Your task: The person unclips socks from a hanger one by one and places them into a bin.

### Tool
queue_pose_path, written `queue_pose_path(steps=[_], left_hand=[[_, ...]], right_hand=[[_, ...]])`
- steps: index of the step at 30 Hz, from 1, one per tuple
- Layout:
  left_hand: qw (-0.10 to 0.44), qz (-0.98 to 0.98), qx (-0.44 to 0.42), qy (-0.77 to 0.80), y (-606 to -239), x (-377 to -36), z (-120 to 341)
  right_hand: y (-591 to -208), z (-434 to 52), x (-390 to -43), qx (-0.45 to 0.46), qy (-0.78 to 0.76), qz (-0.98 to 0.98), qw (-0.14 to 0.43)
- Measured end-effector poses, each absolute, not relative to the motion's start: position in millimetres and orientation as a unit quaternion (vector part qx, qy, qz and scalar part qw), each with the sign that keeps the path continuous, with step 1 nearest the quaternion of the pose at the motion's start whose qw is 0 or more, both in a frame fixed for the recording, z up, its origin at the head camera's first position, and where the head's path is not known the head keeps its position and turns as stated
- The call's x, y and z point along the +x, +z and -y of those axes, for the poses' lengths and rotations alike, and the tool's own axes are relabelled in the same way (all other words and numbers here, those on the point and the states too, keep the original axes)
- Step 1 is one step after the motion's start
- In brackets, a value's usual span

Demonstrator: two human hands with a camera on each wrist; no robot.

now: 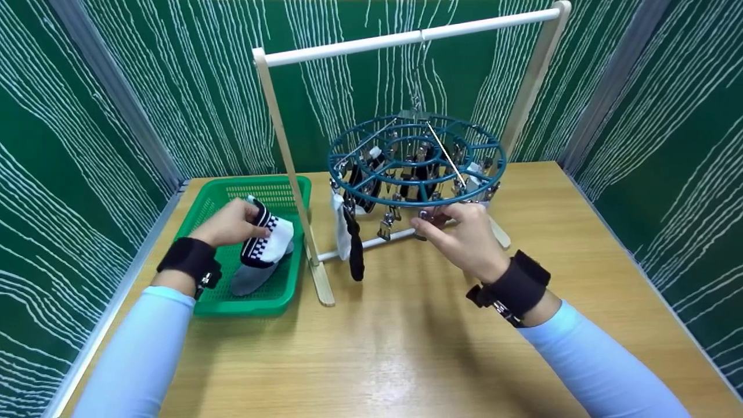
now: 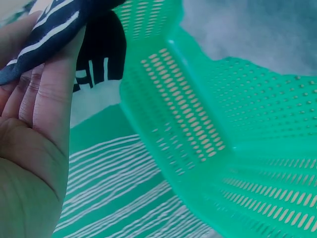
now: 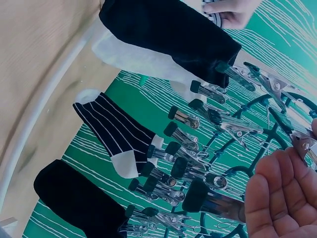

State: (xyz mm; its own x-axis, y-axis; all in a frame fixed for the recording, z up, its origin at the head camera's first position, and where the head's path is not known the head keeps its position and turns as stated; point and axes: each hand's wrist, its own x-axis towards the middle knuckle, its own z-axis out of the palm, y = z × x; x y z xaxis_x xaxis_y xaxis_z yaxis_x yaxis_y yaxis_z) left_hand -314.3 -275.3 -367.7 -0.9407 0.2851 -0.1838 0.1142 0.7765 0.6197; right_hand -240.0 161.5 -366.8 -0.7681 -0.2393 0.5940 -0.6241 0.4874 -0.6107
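Left hand (image 1: 231, 224): thumb and fingers pinching a checked sock (image 1: 280, 239), its white part beyond the thumb, left of the hanger (image 1: 400, 203). Right hand (image 1: 467, 237): pinching a clip (image 1: 425, 215) under the hanger's front rim. Green basket (image 1: 244, 310): left of the hanger, beneath the sock.

Pale blue sleeves (image 1: 603, 354), black wrist straps (image 1: 518, 290) (metal-fitted)

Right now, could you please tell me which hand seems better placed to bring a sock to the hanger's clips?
Probably the left hand: it holds the checkered sock, while the right hand pinches a clip.
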Motion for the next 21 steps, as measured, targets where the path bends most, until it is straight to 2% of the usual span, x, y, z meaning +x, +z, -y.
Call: queue_pose_path(steps=[10, 21], left_hand=[[0.162, -0.938, 0.101, 0.289, -400, -337, 277], [0.272, -0.941, 0.019, 0.200, -418, -340, 283]], right_hand=[[-364, -162, -240, 0.268, 0.428, 0.834, 0.222], [-367, -164, -241, 0.268, 0.420, 0.835, 0.235]])
